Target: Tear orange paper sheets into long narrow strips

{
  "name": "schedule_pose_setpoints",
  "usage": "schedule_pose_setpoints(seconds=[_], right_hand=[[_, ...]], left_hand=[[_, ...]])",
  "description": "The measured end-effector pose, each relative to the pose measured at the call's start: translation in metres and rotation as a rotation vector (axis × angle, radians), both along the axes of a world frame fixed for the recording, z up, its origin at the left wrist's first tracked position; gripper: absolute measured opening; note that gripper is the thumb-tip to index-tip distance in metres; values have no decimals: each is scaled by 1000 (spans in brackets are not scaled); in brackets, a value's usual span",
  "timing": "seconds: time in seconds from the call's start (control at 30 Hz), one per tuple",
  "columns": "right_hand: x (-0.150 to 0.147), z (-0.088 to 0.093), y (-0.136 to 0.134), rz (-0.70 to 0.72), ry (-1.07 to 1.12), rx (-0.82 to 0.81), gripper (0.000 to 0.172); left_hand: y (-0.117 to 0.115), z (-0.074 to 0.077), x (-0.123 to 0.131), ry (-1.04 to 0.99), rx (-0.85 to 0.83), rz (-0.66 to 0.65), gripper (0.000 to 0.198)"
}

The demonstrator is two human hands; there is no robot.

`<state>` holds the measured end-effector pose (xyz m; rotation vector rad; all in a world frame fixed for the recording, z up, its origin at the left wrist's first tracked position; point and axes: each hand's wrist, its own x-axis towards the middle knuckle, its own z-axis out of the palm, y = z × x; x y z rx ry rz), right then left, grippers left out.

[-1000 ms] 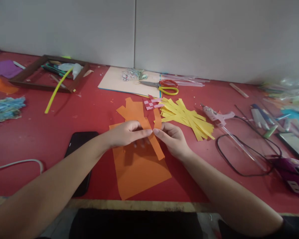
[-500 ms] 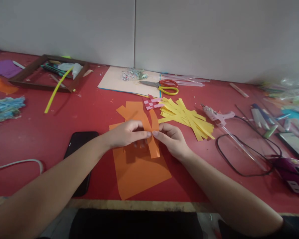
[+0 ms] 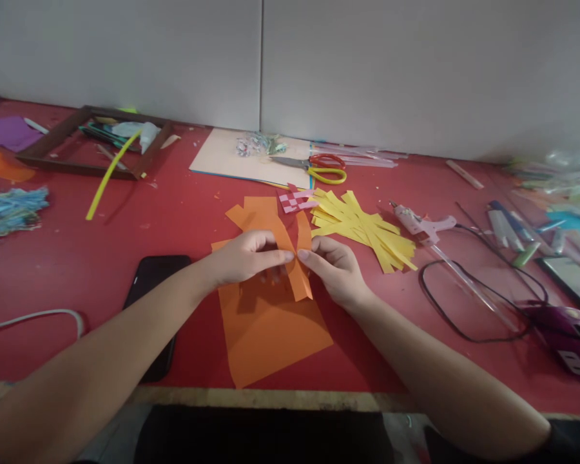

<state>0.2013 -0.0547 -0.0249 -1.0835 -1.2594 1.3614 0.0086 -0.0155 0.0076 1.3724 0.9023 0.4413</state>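
My left hand (image 3: 249, 258) pinches an orange paper strip (image 3: 299, 283) between thumb and fingers. On the strip's other side my right hand (image 3: 337, 267) pinches it too, the thumb tips nearly touching. Above the thumbs the orange paper parts in a V; below them it hangs as one narrow length. Whether it is torn or is two overlapping pieces, I cannot tell. Under the hands lies a larger orange paper sheet (image 3: 275, 341), partly hidden. More orange pieces (image 3: 258, 209) lie just behind. A small red-and-pink woven paper piece (image 3: 294, 200) sits beyond, beside a pile of yellow paper strips (image 3: 362, 225).
Scissors (image 3: 314, 166) rest on a pale sheet (image 3: 217, 154) at the back. A pink glue gun (image 3: 420, 222) and its black cord lie right. A black phone (image 3: 157, 361) is under my left forearm. At back left stands a brown frame (image 3: 72, 164) holding small supplies.
The V between the orange paper's upper ends has widened, the right end shifting right. The lower end has swung slightly and shows a crease. Both hands stay almost in place.
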Motion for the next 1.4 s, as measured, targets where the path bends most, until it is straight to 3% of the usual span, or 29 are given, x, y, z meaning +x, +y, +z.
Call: schedule_pose_setpoints(seconds=[0.33,0.53,0.9,1.1,1.4], right_hand=[[2,-6,0,-47,37,-20,38],[2,-4,0,-29,-24,-12,38],[2,2,-1,44,-84,47,42],[0,2,-1,2,-38,51,41],[1,-5,1,-80,-18,47,38]], left_hand=[[0,0,-2,22,-5,40,32],[-2,1,-5,0,-53,-165,39],[1,-6,-5,-10,6,-83,35],[-1,-4,-3,-5,1,-35,33],[0,3,1,10,-56,2,44]])
